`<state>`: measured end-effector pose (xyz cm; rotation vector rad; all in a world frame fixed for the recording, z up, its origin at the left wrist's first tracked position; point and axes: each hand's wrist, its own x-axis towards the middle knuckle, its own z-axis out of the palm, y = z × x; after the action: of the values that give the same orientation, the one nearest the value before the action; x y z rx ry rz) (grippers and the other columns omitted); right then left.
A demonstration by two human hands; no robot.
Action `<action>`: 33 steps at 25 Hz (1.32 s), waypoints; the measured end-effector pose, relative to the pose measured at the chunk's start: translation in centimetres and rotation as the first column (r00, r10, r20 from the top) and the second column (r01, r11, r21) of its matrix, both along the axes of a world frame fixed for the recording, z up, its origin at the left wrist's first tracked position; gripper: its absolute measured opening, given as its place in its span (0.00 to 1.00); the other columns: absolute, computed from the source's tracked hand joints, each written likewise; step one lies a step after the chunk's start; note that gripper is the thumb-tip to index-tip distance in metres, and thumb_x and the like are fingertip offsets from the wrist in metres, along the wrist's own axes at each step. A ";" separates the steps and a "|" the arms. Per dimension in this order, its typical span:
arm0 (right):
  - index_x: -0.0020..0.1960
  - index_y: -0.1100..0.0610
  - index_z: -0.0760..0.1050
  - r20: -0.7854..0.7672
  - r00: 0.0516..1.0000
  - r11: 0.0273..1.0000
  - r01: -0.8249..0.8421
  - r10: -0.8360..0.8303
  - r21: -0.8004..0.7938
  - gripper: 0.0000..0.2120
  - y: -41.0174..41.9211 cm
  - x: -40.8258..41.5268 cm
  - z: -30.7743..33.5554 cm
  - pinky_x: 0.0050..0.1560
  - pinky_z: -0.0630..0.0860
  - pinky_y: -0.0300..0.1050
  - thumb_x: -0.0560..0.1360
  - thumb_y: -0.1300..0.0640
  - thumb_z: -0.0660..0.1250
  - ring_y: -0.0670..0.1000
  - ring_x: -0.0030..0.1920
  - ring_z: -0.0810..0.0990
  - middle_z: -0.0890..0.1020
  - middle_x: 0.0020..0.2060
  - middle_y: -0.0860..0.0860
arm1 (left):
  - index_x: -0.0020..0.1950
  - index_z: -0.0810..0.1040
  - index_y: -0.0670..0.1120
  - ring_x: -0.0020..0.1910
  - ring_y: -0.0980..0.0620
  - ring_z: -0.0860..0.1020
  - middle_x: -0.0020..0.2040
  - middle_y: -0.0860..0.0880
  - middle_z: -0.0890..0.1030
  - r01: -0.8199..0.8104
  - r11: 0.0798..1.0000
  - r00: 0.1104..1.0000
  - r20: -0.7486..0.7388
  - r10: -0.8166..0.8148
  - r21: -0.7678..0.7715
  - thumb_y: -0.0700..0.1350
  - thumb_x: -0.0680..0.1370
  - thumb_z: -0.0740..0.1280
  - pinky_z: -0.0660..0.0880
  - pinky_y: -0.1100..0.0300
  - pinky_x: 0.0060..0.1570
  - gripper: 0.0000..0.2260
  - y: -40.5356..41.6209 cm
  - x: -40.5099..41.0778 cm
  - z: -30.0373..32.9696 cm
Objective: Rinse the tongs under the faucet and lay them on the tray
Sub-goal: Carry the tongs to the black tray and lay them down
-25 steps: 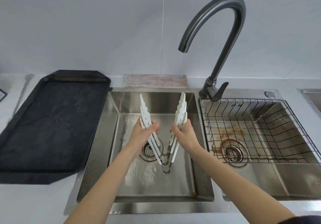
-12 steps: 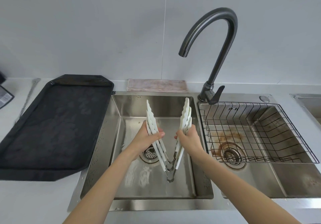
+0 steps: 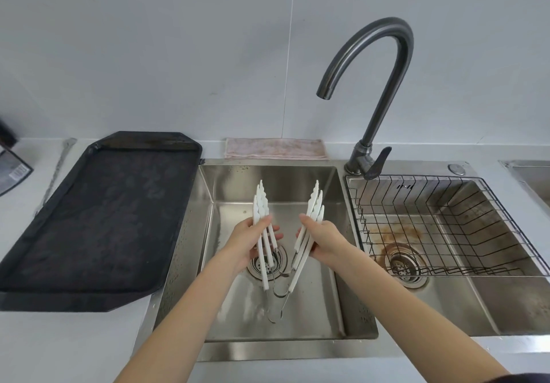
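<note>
Over the left basin of the sink (image 3: 354, 317), I hold a bundle of white tongs (image 3: 262, 219), spread into a V with the tips up and the joined metal ends low, near the drain (image 3: 268, 263). Compared with a second ago, my hands sit a little lower in the basin and the V is narrower; the view has also tipped up. No water comes from the faucet (image 3: 369, 64), whose lever (image 3: 378, 162) looks closed, so I judge the rinse is either over or not begun, I cannot tell which.

Left of the sink lies the black tray (image 3: 98, 296), touching the sink's edge, where the tongs must end up. My left hand (image 3: 253, 243) has thumb and fingers curled round the left arms of the tongs. My right hand (image 3: 324, 240) pinches the right arms the same way. Behind the sink lies a folded cloth (image 3: 275, 148). Right of my hands, a wire basket (image 3: 446, 228) sits in the right basin.

Nothing stands between the tongs and the tray except the sink wall, which I would need to lift them over. Several tongs held loosely could slip apart.
</note>
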<state>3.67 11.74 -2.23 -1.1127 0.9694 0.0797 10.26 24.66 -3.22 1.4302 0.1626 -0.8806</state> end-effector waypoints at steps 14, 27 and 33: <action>0.47 0.61 0.71 0.072 0.980 0.983 -0.186 0.186 -0.006 0.05 3.6 6.7 1.8 0.51 0.75 0.52 0.79 0.59 0.61 0.51 0.40 0.77 0.75 0.37 0.55 | 0.57 0.73 0.41 0.45 0.50 0.81 0.47 0.45 0.81 -0.099 0.987 0.994 -0.064 0.091 -0.128 0.41 0.76 0.65 0.82 0.58 0.38 0.11 6.0 6.6 1.2; 0.64 0.67 0.71 -0.018 0.918 0.918 -0.395 0.395 -0.027 0.18 12.2 21.8 0.5 0.51 0.77 0.47 0.76 0.62 0.65 0.54 0.47 0.77 0.78 0.47 0.58 | 0.61 0.69 0.44 0.47 0.50 0.80 0.50 0.46 0.80 -0.166 0.986 0.984 0.059 0.166 -0.010 0.40 0.78 0.62 0.80 0.61 0.37 0.13 15.4 19.1 1.4; 0.64 0.63 0.71 -0.246 0.803 0.727 -0.596 0.543 -0.341 0.20 14.3 25.9 -1.5 0.56 0.75 0.46 0.75 0.55 0.64 0.54 0.55 0.77 0.78 0.60 0.58 | 0.66 0.68 0.40 0.48 0.50 0.80 0.50 0.46 0.80 -0.191 0.978 0.979 0.092 0.183 0.083 0.40 0.78 0.62 0.78 0.56 0.46 0.16 17.2 22.3 -1.3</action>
<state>29.60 26.06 -3.75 -1.7945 0.7333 0.4818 32.58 41.90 -4.54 1.5077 0.2729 -0.6642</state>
